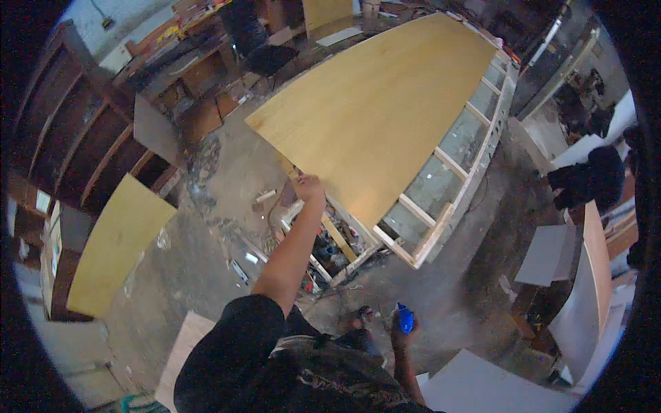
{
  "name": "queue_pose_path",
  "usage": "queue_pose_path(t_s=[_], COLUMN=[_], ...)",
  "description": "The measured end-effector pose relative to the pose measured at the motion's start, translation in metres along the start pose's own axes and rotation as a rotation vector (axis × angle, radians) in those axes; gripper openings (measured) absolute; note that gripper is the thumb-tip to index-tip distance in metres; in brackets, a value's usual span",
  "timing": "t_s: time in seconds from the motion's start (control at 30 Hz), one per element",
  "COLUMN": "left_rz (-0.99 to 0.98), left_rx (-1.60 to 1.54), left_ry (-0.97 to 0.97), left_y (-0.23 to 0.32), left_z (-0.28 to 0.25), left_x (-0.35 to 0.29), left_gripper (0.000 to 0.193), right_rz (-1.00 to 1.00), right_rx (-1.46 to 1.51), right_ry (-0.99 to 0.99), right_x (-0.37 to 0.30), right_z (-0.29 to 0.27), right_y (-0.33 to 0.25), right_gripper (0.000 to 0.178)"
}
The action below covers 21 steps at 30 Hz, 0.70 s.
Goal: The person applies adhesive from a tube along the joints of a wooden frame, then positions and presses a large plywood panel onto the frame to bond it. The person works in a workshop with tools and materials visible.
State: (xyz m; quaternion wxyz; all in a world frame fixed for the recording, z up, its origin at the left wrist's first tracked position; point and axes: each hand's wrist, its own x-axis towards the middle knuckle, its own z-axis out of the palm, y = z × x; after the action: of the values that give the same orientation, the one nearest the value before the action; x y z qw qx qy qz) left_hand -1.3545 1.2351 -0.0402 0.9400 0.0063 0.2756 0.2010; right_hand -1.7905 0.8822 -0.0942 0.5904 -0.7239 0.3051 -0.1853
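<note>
A large sheet of tan plywood (372, 110) lies aslant over a pale wooden frame (451, 165). Its right side leaves several of the frame's crosspieces bare. My left hand (310, 187) reaches forward and is closed on the sheet's near left edge, the fingers partly hidden there. Low on the right, my right hand (405, 329) grips a small, bright blue, bottle-like thing (405, 318), away from the sheet and the frame. Its exact kind is too blurred to make out.
An open box-like base (330, 258) holding loose items stands under the sheet's near end. A smaller plywood piece (120, 244) leans at the left beside dark shelving (76, 124). White panels (482, 385) lie at the lower right. Scraps and a black chair (268, 58) stand farther back.
</note>
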Motion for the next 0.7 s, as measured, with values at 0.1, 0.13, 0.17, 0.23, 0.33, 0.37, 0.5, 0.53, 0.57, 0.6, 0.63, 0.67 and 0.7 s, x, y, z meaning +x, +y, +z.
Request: queue_pose_path(t_s=[0.1,0.13,0.17,0.23,0.33,0.37,0.5,0.53,0.57,0.6,0.63,0.67,0.7], left_rz=[0.173,0.225,0.170,0.099,-0.161,-0.252,0.465,0.781,0.995,1.176,1.089,0.989,0.966], left_rx=[0.593,0.772,0.814,0.825,0.871,0.853,1.471,1.598,1.770,1.819,1.624,1.820,1.994], left_ry=[-0.073,-0.123,-0.167,-0.274,-0.254,-0.248,-0.267,-0.232,-0.150,-0.084,-0.197,-0.259,-0.348], left_y=[0.013,0.017,0.023,0.038,0.073,0.088,0.147,0.166,0.185,0.204,0.220,0.233,0.244], left_z=[-0.023,-0.029,-0.035,-0.042,-0.040,-0.036,0.010,0.033,0.057,0.082,0.112,0.139,0.165], left_x=[0.006,0.006,0.006,0.006,0.015,0.020,0.061,0.084,0.107,0.131,0.160,0.188,0.216], left_gripper=[0.015,0.020,0.025,0.038,0.027,0.022,0.053,0.069,0.084,0.099,0.109,0.110,0.112], right_rz=[0.136,0.156,0.174,0.194,0.126,0.152,0.037,-0.139,-0.380,-0.390,-0.399,-0.370,-0.310], right_rx=[0.044,0.045,0.046,0.024,0.166,0.378,0.023,-0.151,-0.293,-0.271,-0.248,-0.219,-0.184], right_ry=[0.076,0.091,0.101,0.109,0.138,0.158,-0.066,0.008,0.055,0.027,-0.002,-0.031,-0.046], right_x=[-0.025,-0.039,-0.052,-0.086,-0.121,-0.128,-0.145,-0.147,-0.148,-0.144,-0.140,-0.137,-0.132], right_z=[0.063,0.087,0.115,0.173,0.257,0.282,0.337,0.351,0.364,0.378,0.393,0.405,0.417], right_y=[-0.051,-0.078,-0.107,-0.163,-0.229,-0.245,-0.288,-0.292,-0.294,-0.294,-0.294,-0.294,-0.293], right_gripper=[0.048,0.048,0.048,0.049,0.051,0.051,0.043,0.040,0.038,0.035,0.032,0.032,0.031])
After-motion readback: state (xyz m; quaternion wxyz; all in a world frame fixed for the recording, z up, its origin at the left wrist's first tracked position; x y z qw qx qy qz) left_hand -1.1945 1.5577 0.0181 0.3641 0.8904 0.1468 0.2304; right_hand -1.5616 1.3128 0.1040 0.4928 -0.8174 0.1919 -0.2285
